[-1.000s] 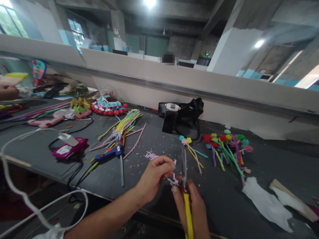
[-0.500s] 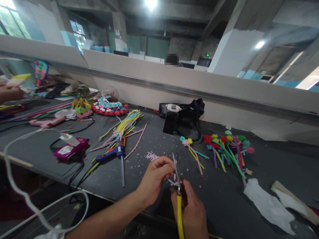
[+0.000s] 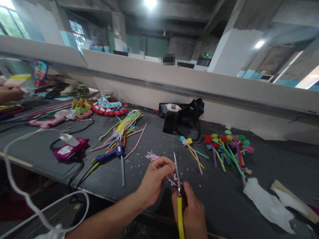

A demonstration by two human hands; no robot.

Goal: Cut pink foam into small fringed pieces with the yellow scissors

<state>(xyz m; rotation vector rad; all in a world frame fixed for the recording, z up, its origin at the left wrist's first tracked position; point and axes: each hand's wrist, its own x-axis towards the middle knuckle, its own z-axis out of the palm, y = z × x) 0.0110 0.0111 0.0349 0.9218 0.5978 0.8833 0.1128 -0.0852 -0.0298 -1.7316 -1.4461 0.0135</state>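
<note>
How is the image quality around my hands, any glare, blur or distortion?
Head view: ceiling lamp blows out white; partition rail bows from wide-angle distortion; left hand pinching a pink scrap and right hand gripping scissors look sharp, evenly lit; frame edges soften slightly.

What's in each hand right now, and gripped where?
The right hand grips the yellow-handled scissors by the handles; the left hand pinches a small pale pink strip by one end.

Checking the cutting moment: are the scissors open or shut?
Shut, or nearly: the scissors show their blades as one thin line above the right hand, beside the pink piece pinched by the left hand.
</note>
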